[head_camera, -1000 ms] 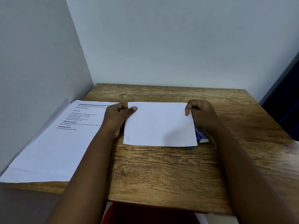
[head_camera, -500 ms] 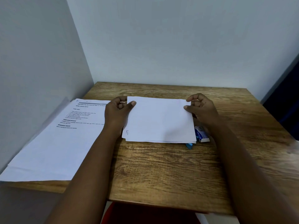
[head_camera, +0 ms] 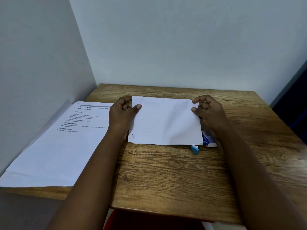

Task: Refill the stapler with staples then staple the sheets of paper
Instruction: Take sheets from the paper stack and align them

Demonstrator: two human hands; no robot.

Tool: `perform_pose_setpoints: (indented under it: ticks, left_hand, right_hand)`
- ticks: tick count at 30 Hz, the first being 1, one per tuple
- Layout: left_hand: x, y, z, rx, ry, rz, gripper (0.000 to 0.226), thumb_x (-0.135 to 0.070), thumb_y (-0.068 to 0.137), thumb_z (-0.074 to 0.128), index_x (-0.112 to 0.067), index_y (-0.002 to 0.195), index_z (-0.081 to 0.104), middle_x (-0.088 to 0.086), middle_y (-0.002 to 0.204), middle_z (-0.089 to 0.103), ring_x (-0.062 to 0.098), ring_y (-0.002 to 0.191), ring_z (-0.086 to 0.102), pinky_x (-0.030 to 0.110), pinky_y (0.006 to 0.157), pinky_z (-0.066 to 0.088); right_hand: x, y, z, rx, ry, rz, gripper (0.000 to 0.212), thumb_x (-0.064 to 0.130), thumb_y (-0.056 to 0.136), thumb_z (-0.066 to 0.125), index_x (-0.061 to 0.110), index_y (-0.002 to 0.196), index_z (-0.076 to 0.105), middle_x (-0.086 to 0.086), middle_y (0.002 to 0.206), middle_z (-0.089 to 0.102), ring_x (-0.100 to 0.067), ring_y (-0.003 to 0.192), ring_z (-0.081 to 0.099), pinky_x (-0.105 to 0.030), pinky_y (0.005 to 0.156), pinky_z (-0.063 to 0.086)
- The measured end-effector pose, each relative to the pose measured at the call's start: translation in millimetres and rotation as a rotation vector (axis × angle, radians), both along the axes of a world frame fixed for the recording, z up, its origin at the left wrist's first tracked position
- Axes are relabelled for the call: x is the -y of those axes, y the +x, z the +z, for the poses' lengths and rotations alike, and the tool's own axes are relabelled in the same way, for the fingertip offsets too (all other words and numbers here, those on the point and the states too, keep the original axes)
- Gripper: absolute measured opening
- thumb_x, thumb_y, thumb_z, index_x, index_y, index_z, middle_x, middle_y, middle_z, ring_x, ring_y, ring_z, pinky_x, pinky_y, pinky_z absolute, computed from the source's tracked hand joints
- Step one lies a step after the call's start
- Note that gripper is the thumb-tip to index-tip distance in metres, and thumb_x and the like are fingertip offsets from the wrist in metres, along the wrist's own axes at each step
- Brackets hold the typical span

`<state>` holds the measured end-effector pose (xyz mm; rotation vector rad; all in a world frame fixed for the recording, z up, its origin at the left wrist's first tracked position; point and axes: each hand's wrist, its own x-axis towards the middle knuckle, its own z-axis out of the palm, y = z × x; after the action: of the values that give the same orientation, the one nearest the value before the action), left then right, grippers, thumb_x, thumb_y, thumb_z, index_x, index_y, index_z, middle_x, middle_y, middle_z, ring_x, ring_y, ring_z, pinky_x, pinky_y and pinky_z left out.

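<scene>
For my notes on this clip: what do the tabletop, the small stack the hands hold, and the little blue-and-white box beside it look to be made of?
Tabletop: wood or wood-look laminate, matte brown with printed-looking grain; which one is unclear.
Small stack: plain white paper, matte, thin layered edges along its near side; left hand and right hand pinch its sides.
Box: probably printed cardboard, slightly glossy, mostly hidden.
</scene>
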<state>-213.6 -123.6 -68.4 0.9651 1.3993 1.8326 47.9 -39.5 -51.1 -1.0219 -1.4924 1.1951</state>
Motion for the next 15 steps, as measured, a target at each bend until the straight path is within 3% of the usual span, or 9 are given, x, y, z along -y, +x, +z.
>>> perform_pose_setpoints:
  ticks: [3,5,10,12,15]
  left_hand:
    - [0.5,1.7,1.7,-0.003,-0.025,0.032,0.032,-0.001,0.081,0.078,-0.012,0.109,0.069,0.006,0.097,0.071,0.027,0.097,0.072,0.045,0.093,0.057]
    - [0.3,2.0,2.1,-0.009,-0.034,0.051,0.031,-0.002,0.08,0.079,-0.015,0.106,0.07,0.004,0.098,0.07,0.032,0.103,0.071,0.048,0.097,0.055]
    - [-1.5,1.4,0.2,-0.047,-0.048,0.061,0.035,-0.004,0.078,0.082,-0.02,0.106,0.07,-0.019,0.082,0.07,0.01,0.088,0.071,0.034,0.09,0.057]
    - [-2.4,0.7,-1.9,-0.054,-0.057,0.076,0.038,-0.006,0.078,0.082,-0.017,0.112,0.069,-0.018,0.084,0.068,0.01,0.092,0.068,0.03,0.09,0.054]
    - [-2.1,3.2,-4.2,-0.063,-0.099,0.107,0.041,-0.011,0.079,0.082,-0.019,0.115,0.066,-0.015,0.089,0.067,0.004,0.088,0.067,0.027,0.086,0.053]
  right_hand:
    - [-1.3,0.8,-1.2,-0.007,0.012,-0.001,0.026,-0.005,0.088,0.063,0.021,0.089,0.066,0.014,0.07,0.068,-0.01,0.073,0.065,-0.029,0.063,0.052]
    - [-2.1,0.8,-1.6,-0.003,0.02,-0.002,0.025,-0.005,0.088,0.063,0.019,0.09,0.069,0.013,0.072,0.069,-0.011,0.074,0.065,-0.029,0.065,0.053]
    - [-3.3,2.0,-3.1,0.001,0.0,-0.003,0.027,-0.004,0.089,0.063,0.02,0.087,0.076,-0.001,0.09,0.076,-0.016,0.082,0.071,-0.03,0.067,0.058]
    - [-4.2,1.7,-4.8,0.003,-0.009,-0.012,0.029,-0.004,0.089,0.063,0.022,0.086,0.076,-0.002,0.087,0.076,-0.015,0.078,0.072,-0.029,0.064,0.058]
    - [-6.8,1.5,-6.8,0.014,-0.027,-0.033,0.031,-0.003,0.089,0.063,0.024,0.083,0.077,-0.007,0.089,0.076,-0.021,0.079,0.072,-0.041,0.072,0.061]
